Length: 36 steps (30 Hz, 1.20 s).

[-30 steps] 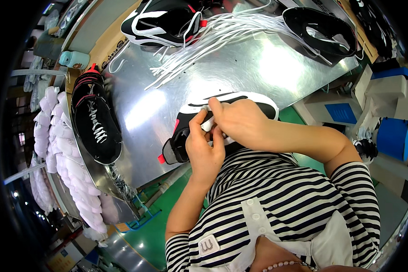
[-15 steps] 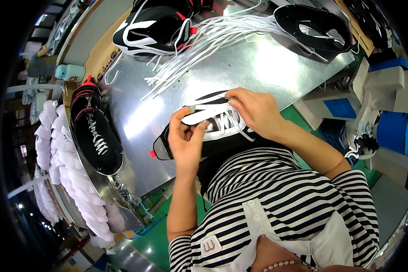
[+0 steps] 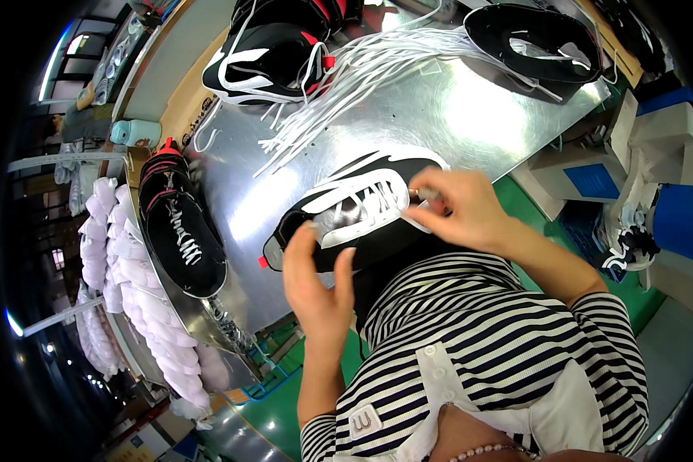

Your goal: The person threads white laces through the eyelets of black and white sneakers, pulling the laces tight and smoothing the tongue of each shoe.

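A black and white shoe upper (image 3: 408, 171) with a grey heel and red pull tab lies across the near part of the metal table, close to my body. White shoelace (image 3: 377, 199) runs criss-cross through its eyelets. Beside the heel opening is my left hand (image 3: 316, 296), its thumb and forefinger spread apart and nothing between them. At the toe end of the lacing, my right hand (image 3: 466, 208) has curled fingers smeared by motion. Whether it grips a lace end cannot be made out.
A bundle of loose white laces (image 3: 362, 65) spreads over the table's far side. Around it are a black, white and red shoe upper (image 3: 239, 65) and a black upper (image 3: 481, 31). Another laced upper (image 3: 196, 273) lies at the left edge, next to stacked white padded pieces (image 3: 142, 308).
My left hand has let go of the shoe's lacing edge and opened toward the heel. My right hand has moved slightly right and down, off the eyelet row. The view has shifted a little.
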Tool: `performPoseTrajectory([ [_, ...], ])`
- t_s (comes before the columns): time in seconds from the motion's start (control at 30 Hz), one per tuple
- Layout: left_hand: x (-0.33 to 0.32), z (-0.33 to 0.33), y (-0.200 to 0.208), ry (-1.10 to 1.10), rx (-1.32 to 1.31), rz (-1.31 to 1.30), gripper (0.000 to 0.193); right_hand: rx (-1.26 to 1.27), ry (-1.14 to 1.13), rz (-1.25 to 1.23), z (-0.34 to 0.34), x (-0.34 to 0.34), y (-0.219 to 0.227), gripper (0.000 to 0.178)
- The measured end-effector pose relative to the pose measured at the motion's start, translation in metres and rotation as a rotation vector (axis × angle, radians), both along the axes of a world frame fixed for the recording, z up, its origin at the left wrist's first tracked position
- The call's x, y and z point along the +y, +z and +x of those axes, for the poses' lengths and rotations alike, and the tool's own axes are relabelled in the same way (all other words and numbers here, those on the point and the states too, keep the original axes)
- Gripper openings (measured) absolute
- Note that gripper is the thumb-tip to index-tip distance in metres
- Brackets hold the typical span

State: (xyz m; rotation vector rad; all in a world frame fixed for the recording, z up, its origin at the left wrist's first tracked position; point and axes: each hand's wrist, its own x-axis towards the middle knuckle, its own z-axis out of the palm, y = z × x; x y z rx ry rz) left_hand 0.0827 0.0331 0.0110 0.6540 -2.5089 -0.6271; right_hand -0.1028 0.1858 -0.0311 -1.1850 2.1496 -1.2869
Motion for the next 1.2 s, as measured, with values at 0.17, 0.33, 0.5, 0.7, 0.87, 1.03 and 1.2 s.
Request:
performPoseTrajectory([
  [0.17, 0.014, -0.028, -0.014, -0.101, -0.147, -0.128, 0.027, 0.258, -0.008, 0.017, 0.032, -0.003, -0.031, 0.019],
  [0.33, 0.005, -0.036, -0.012, -0.108, -0.145, -0.096, 0.023, 0.253, -0.089, -0.038, 0.015, 0.003, -0.008, 0.018],
  [0.5, 0.004, -0.038, -0.018, -0.168, -0.19, -0.036, 0.02, 0.246, -0.081, -0.045, 0.029, -0.001, -0.031, 0.017],
  [0.7, -0.004, -0.042, -0.017, -0.17, -0.267, -0.036, 0.023, 0.199, -0.091, -0.15, 0.02, 0.002, -0.006, 0.014],
  [0.87, -0.009, -0.05, -0.017, -0.038, -0.063, -0.024, 0.021, 0.433, 0.435, -0.062, 0.041, 0.035, 0.002, 0.013],
  [1.03, -0.011, -0.056, -0.013, -0.054, 0.054, -0.077, 0.018, 0.182, 0.297, -0.232, 0.025, 0.048, -0.007, 0.016],
  [1.2, 0.012, -0.056, 0.0, -0.22, 0.057, 0.02, 0.018, -0.473, -0.04, -0.191, 0.005, -0.012, -0.01, 0.016],
])
